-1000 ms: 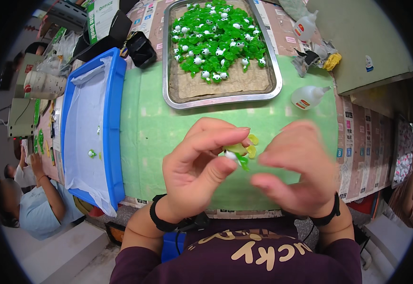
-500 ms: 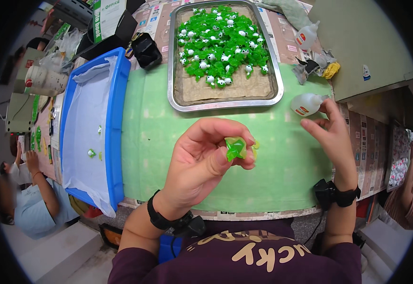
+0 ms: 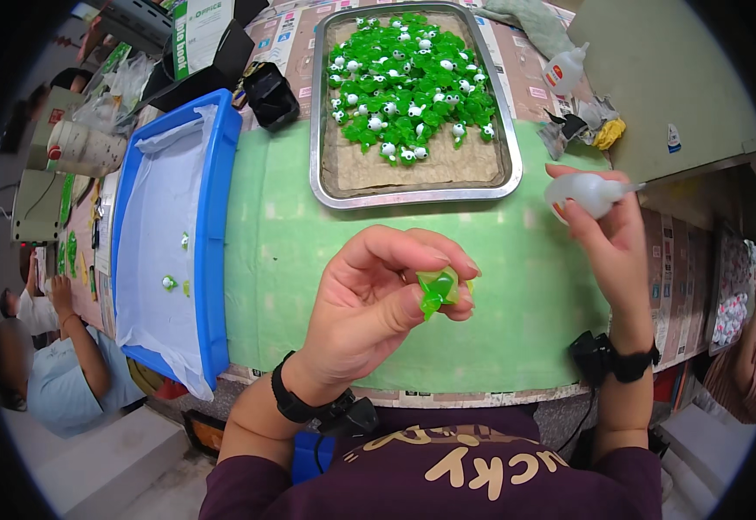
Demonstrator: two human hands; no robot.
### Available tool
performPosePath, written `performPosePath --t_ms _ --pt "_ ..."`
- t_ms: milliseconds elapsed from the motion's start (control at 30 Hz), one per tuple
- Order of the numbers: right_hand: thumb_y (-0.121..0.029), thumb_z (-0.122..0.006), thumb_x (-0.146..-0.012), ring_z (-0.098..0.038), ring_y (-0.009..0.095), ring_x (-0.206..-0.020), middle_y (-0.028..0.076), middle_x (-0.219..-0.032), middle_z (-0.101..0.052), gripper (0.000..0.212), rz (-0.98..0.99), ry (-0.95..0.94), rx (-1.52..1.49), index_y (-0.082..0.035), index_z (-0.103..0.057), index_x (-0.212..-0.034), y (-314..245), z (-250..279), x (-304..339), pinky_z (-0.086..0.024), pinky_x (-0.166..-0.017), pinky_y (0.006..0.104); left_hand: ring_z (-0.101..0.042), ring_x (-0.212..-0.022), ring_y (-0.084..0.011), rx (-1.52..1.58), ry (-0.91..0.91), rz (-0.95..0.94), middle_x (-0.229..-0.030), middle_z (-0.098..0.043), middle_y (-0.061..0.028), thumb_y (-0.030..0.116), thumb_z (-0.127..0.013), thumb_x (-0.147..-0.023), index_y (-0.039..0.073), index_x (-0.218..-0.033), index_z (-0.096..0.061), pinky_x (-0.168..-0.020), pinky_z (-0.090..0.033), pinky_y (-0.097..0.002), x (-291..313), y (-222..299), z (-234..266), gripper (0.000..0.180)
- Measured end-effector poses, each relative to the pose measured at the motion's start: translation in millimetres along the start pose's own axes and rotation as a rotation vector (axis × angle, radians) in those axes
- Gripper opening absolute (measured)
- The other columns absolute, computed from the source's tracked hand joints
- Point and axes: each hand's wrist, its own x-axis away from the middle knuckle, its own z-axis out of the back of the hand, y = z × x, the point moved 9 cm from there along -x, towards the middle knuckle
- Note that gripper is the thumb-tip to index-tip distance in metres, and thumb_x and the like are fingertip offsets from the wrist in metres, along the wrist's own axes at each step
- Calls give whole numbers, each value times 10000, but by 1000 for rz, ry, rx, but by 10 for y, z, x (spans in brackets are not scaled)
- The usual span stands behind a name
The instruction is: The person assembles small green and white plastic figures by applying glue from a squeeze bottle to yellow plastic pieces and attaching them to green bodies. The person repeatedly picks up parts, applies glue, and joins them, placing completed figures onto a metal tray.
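Green piece: [image 3: 437,290] you hold it over the green mat, in front of your chest; it is small, translucent and bright green (its exact shape is too small to make out).
Left hand: [image 3: 369,308] your thumb and curled fingers are pinched shut on the green piece, palm turned up toward you, a black band on the wrist.
Right hand: [image 3: 608,238] it is lifted to the right of the piece and well apart from it, fingers wrapped closed round a bottle, a black band on that wrist too.
Bottle: [image 3: 593,191] small, soft and whitish, lying sideways in your grip with its thin nozzle pointing right, away from the piece.
Mat: [image 3: 283,251] pale green, covering the table under both your hands.
Tray: [image 3: 324,186] metal, beyond the mat, lined with brown card and heaped with many green pieces with white spots.
Bin: [image 3: 218,217] blue, lined with white sheet, on your left beside the mat; a few small green bits lie in it.
Second bottle: [image 3: 564,71] small and white, lying past the tray's right edge.
Other person: [image 3: 57,347] seated at the far left, below the bin (only partly in view).
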Motion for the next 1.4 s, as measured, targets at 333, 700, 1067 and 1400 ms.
performPosePath --t_ms 333,700,1067,1400 --pt "-414 -676 -721 -497 104 -757 26 -815 -479 687 207 167 10 21 -377 -1160 -778 -160 403 -395 -679 206 -600 -967 -242 -3 34 -70 -1121 -533 -207 9 -596 -831 22 -1022 -505 -841 -499 -367 -5 26 69 212" --pt "-327 -757 -707 -420 75 -597 1 -717 -427 606 455 -143 230 -48 -410 -1118 -994 -260 626 -338 -525 191 -563 -969 -248 -133 101 -29 -1098 -523 -146 41 -660 -789 104 -1012 -505 -790 -482 -295 -11 -22 114 279" --pt "-81 -830 -589 -464 84 -481 22 -642 -504 559 457 -89 28 -25 -541 -1064 -930 -247 602 -328 -432 202 -560 -966 -243 -131 99 -32 -1093 -516 -141 29 -649 -793 99 -1013 -508 -815 -506 -316 -16 -23 117 270" --pt "-29 -802 -618 -496 79 -451 23 -610 -523 565 574 -157 7 8 -504 -1096 -1016 -310 571 -340 -392 217 -573 -976 -248 -82 93 -61 -1109 -528 -175 9 -637 -796 53 -1005 -520 -845 -492 -359 -13 -11 129 243"
